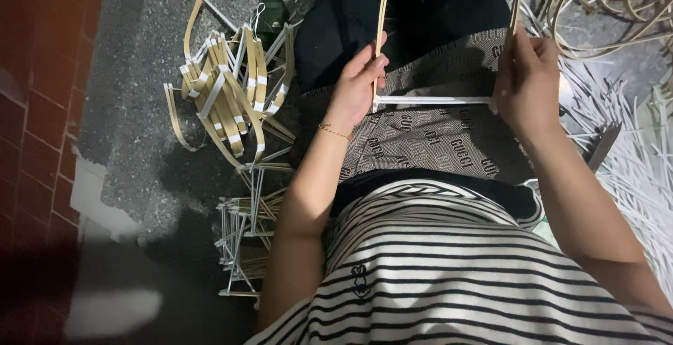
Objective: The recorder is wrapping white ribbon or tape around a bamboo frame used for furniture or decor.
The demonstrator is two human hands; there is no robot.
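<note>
A seated person in a striped top (449, 268) is holding a bent bamboo strip (382, 15) over the lap, its two legs rising out of the top of the head view. The left hand (354, 89) is closing its fingers (375, 54) around the left leg of the strip, thumb and fingertips pressed to it. The right hand (529, 82) is gripping the right leg the same way, fingers curled shut on it. A thin white stick (434, 99) is spanning the gap between the two hands, its ends meeting the strip's legs at the palms. On the grey floor (140, 106) to the person's left, a heap of finished bent frames (228, 89) is lying, with a stack of more frames (245, 240) nearer the body. To the right, loose white sticks (631, 156) are spreading across the ground, and coils of bamboo (617, 1) are resting beyond them
</note>
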